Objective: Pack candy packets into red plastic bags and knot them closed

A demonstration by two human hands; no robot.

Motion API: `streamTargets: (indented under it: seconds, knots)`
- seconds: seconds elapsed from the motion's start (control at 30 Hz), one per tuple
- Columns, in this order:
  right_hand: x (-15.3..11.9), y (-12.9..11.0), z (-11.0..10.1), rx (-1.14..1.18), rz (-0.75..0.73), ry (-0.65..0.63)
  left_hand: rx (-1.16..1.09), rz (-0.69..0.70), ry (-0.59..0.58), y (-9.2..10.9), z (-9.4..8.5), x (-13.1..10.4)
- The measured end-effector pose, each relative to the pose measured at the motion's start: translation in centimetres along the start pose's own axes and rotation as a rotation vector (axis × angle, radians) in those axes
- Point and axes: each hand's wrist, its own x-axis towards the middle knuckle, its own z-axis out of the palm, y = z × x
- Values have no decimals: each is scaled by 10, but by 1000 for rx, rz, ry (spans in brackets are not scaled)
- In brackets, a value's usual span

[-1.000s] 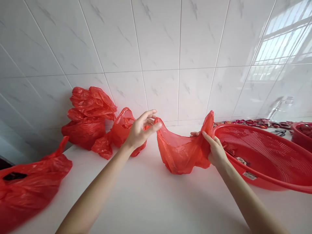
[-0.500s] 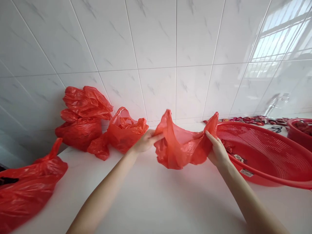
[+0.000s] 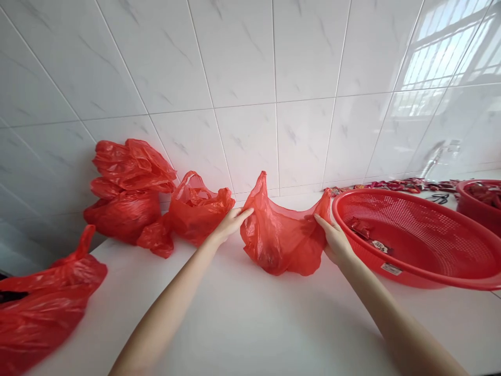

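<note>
A red plastic bag (image 3: 284,240) hangs between my two hands near the middle of the white counter (image 3: 235,324). My left hand (image 3: 231,222) pinches its left side below a pointed handle. On the right side, my right hand (image 3: 332,239) grips the bag below the other handle. The bag's top edge sags between the handles, and dim shapes show low inside it. To its right stands a large red perforated basket (image 3: 422,245) with a few small red packets and a white label in it.
Stuffed red bags (image 3: 125,214) lean on the tiled wall, beside another open red bag (image 3: 199,209). One more red bag (image 3: 50,303) is at the left edge. Small red packets (image 3: 403,185) line the wall at right, near black scissors (image 3: 437,198) and a second red basket (image 3: 481,201).
The held bag has come down a little and hangs fuller and wider, its front now spread out. Both hands still hold it. The view has shifted slightly to the right.
</note>
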Motion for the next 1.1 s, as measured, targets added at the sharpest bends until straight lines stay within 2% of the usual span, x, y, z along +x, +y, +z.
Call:
streamTargets:
  seconds: [0.2,0.33,0.43,0.53,0.6,0.7,0.8,0.9,0.97,1.0,1.1]
  knots:
    - [0,2,0,-9,19,-8,97,-177,-186,-18,-11,-15]
    - [-2,1,2,1,25,-13,160,-178,-310,-31,-6,-25]
    - [-3,-4,2,49,5,0,49,-138,-310,-29,-3,-27]
    - [-2,-10,0,158,-60,69,-194,-61,-320,-15,-7,-25]
    - [-1,-13,-1,203,-78,123,-256,-14,-303,-6,-13,-23]
    - [1,-15,-4,198,-79,135,-212,-1,-298,-2,-22,-23]
    - [3,-14,-7,184,-117,99,-85,-30,-322,-8,-30,-24]
    - [3,-12,-8,144,-124,52,110,-81,-407,-15,-33,-24]
    - [1,-11,-6,94,-110,11,141,-73,-440,-17,-33,-21]
    - [-1,-11,-5,69,-107,-11,120,-51,-424,-17,-31,-19]
    - [-4,-10,-2,15,-124,-59,33,53,-278,-9,-23,-12]
